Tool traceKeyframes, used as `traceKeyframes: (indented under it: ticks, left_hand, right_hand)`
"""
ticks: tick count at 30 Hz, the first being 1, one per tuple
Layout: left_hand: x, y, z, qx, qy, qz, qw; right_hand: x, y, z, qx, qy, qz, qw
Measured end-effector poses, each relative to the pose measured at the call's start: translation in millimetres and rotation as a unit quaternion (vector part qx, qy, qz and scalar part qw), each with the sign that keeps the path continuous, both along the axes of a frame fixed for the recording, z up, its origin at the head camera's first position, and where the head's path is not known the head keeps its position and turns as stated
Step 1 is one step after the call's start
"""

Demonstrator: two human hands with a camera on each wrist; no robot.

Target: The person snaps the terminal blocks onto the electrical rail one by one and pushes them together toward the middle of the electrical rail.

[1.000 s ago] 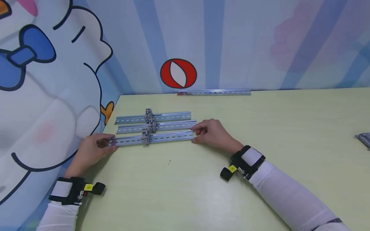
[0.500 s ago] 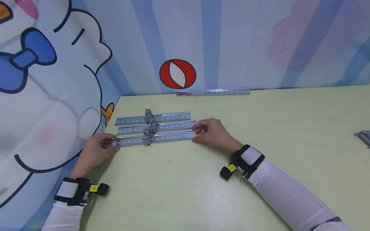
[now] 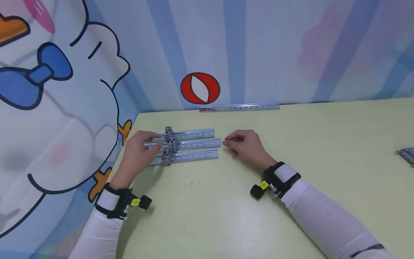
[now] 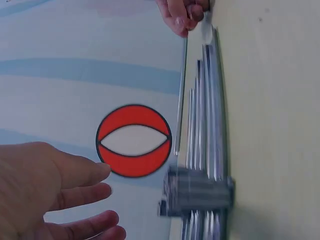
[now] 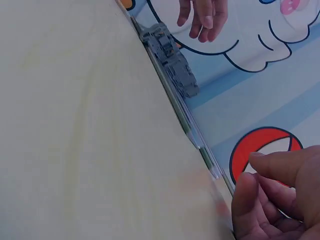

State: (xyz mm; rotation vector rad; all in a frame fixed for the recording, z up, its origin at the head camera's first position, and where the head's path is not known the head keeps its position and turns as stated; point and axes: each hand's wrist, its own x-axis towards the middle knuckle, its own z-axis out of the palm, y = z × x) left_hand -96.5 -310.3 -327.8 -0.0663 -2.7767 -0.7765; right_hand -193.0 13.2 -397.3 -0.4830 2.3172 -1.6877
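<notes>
Three slotted metal DIN rails lie side by side at the left of the table: a near rail (image 3: 195, 155), a middle rail (image 3: 200, 144) and a far rail (image 3: 198, 134). Grey terminal blocks (image 3: 166, 157) straddle each one left of its centre. My left hand (image 3: 137, 153) hovers over the rails' left ends, thumb and fingers spread with nothing between them; it hides those ends in the head view. Just past the middle rail's right end is my right hand (image 3: 247, 145), fingers loosely curled. The right wrist view shows its thumb and forefinger (image 5: 245, 192) apart.
Another slotted rail (image 3: 239, 107) without blocks lies along the table's back edge, against the printed wall (image 3: 265, 46). A dark grey packet (image 3: 405, 156) sits at the far right of the table (image 3: 291, 144). The cartoon wall panel (image 3: 64, 144) borders the left side.
My left hand has let go of the near rail's left end and moved up and right over the rails. My right hand has released its right end and shifted slightly right.
</notes>
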Motion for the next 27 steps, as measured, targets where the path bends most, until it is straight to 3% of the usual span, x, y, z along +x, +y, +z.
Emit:
traceKeyframes:
  ticks: [3, 7, 14, 19, 23, 27]
  left_hand:
    - [-15.7, 29.3, 5.3, 0.02, 0.006, -0.012, 0.9997]
    - [-40.0, 62.8, 9.0, 0.042, -0.008, -0.013, 0.999]
    - [-103.9, 88.0, -0.5, 0.103, -0.075, -0.027, 0.9915]
    - [-139.4, 90.5, -8.8, 0.159, -0.121, -0.004, 0.9797]
    - [-153.3, 95.6, -14.8, 0.187, -0.137, 0.023, 0.9725]
    - [-161.8, 96.9, -24.3, 0.169, -0.13, 0.041, 0.9762]
  right_hand:
    - [-10.1, 15.8, -3.6, -0.021, -0.002, -0.076, 0.997]
    - [-27.8, 41.7, -7.2, -0.025, 0.014, -0.174, 0.984]
    - [-61.2, 86.1, -9.1, 0.007, 0.08, -0.297, 0.952]
    - [-78.7, 98.6, -9.3, 0.038, 0.099, -0.338, 0.935]
    - [-87.8, 103.6, -14.0, 0.073, 0.101, -0.362, 0.924]
    - [-96.5, 105.0, -16.3, 0.102, 0.093, -0.372, 0.918]
